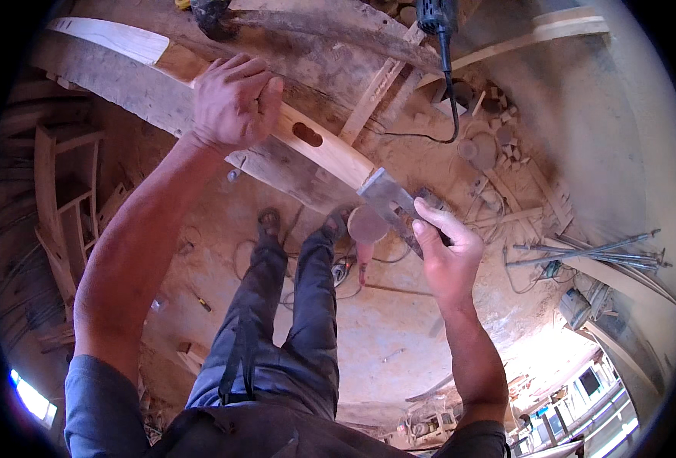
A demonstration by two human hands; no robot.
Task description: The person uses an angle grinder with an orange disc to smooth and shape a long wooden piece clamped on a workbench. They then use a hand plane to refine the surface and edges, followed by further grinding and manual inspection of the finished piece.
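Observation:
My left hand (236, 103) is wrapped round a long, pale, shaped piece of wood (326, 149) that lies slanting from the upper left toward the middle. A dark rounded slot is cut in it to the right of that hand. At the wood's right end, a flat grey metal plate (384, 195) with a cut-out sits against the end; its exact kind cannot be told. My right hand (452, 248) pinches the plate's lower right part between thumb and fingers.
A dusty plank bench (277, 183) lies under the wood. A corded power tool (439, 19) sits at the top, its cable trailing down. Wood offcuts (506, 141) and metal bars (598, 256) lie to the right. Near my feet stands a disc-shaped object (367, 224); a wooden frame (67, 198) is at left.

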